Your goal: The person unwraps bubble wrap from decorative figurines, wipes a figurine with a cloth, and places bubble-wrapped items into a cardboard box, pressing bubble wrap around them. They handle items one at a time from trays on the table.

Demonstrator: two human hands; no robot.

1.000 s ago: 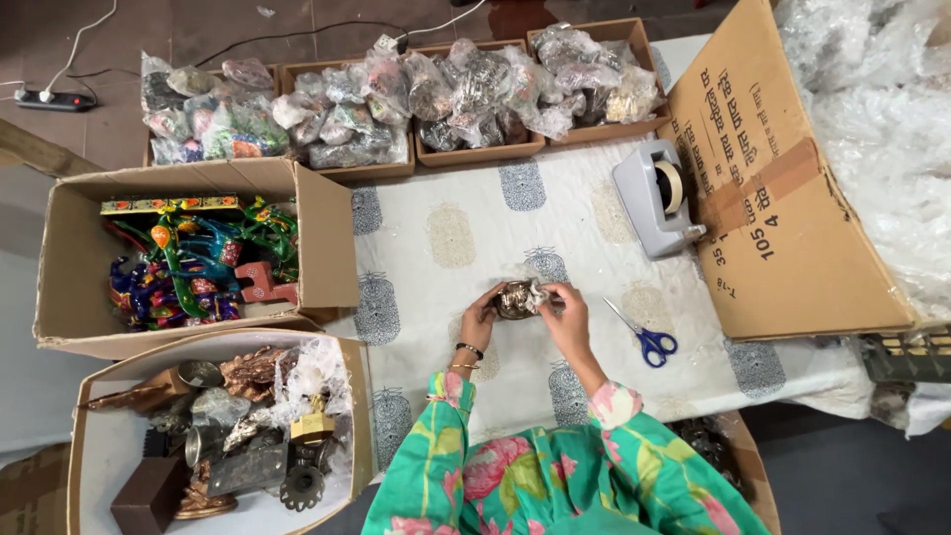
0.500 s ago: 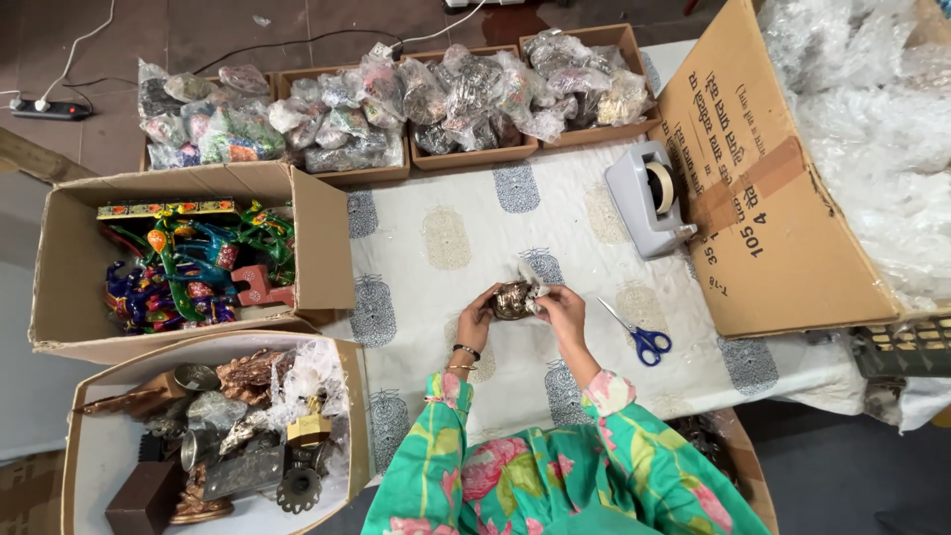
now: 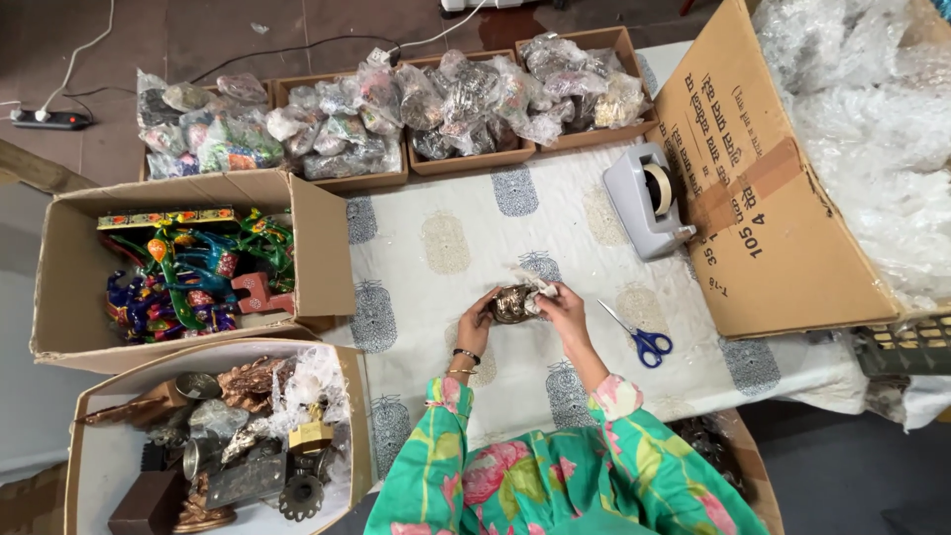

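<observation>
Metal figurine (image 3: 513,303) pinched between our left hand (image 3: 479,319) and right hand (image 3: 563,303); we'd keep wrap (image 3: 538,285) taut, corners tucked.

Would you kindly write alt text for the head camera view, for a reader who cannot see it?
Seen from above, a person's left hand and right hand hold a small dark metal ornament in clear wrap over a patterned cloth-covered table. Blue-handled scissors and a grey tape dispenser lie to the right; cardboard boxes of colourful figurines and metal ornaments sit left.
</observation>
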